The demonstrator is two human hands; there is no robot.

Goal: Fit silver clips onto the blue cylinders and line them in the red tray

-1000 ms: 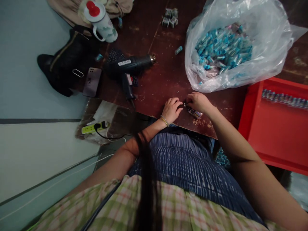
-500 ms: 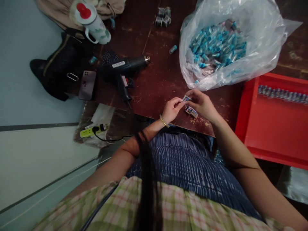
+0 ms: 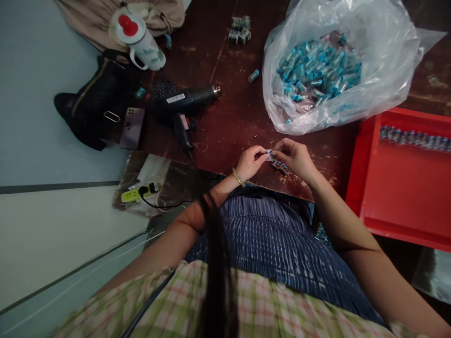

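Observation:
My left hand [image 3: 249, 163], with a yellow bangle at its wrist, pinches a small printed piece [image 3: 269, 155] near the table's front edge. The fingers of my right hand [image 3: 298, 159] close on the other end of the same piece. It looks pale and bluish, and fingertips cover much of it, so its kind is unclear. Just below, partly under my right hand, lies a small stack of dark, colourful printed pieces [image 3: 281, 166] on the table. Beyond my hands stands a clear plastic bag [image 3: 380, 70] holding many small clear tubes with blue caps [image 3: 317, 70].
A black heat gun [image 3: 186, 98] lies left on the dark red table [image 3: 232, 112], beside a phone [image 3: 132, 127], a black bag [image 3: 95, 98] and a lidded mug [image 3: 150, 51]. One loose tube [image 3: 253, 75] lies mid-table. At right is a red tray [image 3: 405, 192] with a row of tubes [image 3: 416, 137].
Both hands stay together on the small piece, which sits slightly lower and closer to the stack. My right fingers have shifted their hold. The whole view has tilted a little.

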